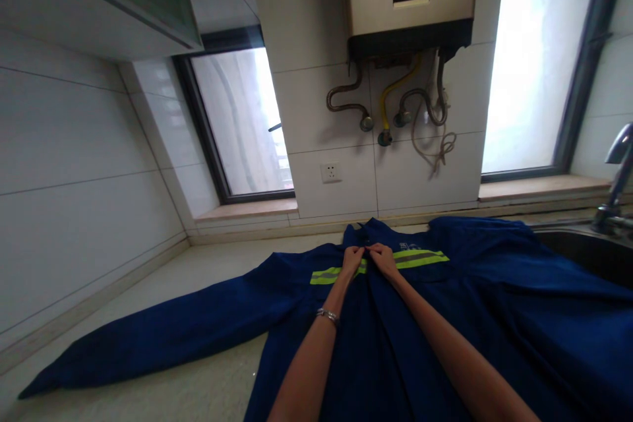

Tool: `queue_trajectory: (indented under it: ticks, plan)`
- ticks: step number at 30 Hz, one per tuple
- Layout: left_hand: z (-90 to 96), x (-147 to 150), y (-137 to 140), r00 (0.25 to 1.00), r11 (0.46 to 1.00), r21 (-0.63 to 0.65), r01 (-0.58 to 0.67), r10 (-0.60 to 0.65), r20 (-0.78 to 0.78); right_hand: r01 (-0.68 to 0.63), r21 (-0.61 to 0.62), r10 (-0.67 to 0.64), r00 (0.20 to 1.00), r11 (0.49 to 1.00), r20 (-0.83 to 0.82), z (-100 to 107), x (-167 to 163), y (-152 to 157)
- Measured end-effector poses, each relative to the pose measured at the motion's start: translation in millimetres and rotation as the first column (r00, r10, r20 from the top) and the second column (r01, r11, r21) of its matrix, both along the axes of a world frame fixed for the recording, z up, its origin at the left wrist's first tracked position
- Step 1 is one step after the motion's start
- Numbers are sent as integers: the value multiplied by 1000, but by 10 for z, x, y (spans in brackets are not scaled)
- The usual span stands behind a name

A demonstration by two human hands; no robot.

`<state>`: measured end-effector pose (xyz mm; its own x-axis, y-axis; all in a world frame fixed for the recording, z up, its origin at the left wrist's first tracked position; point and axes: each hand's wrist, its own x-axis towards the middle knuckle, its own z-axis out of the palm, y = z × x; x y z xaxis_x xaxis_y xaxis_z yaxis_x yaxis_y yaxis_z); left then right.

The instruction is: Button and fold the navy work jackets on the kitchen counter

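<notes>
"Where does the blue jacket (198, 323) lie?"

"Spread over the surface (212, 389), collar near the back wall (316, 191), one sleeve stretched out leftward, its right side reaching over the near edge of the sink (578, 241)."

"And the hands?"

"Left hand (353, 258) and right hand (382, 257) nearly meet at the front opening below the collar, fingers closed, seemingly pinching its two edges; the fingertips are too small to be sure."

"Open room?"

"Bare surface above and below the outstretched sleeve; little behind the collar."
</notes>
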<state>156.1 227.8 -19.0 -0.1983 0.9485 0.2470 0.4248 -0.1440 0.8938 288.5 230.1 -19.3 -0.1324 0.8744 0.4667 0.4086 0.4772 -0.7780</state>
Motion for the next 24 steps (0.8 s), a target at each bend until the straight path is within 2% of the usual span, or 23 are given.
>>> queue_trajectory:
  ticks: [6,10,15,18,20,22,24]
  plan:
    - [5,28,-36,999,999,18,-44,45,-8,-20,2,20,1000,1000,-9,18,22,-21]
    - [14,37,-52,995,997,26,-72,73,-67,-24,-15,24,999,1000,-23,16,17,-2]
    - [107,112,-173,970,989,25,-143,145,-197,58,-68,-62,996,996,-57,-13,-2,16]
    - [256,262,-301,888,963,163,-216,263,-376,126,-113,-136,986,986,-91,40,85,51]
    - [364,415,-379,813,967,235,-97,214,-542,149,-130,-163,981,980,-104,140,222,96]
    - [431,594,-445,749,973,161,163,-15,-663,137,-138,-152,984,981,-97,283,419,138]
    - [435,770,-506,710,927,9,374,-280,-647,95,-149,-106,992,984,-71,434,657,139]
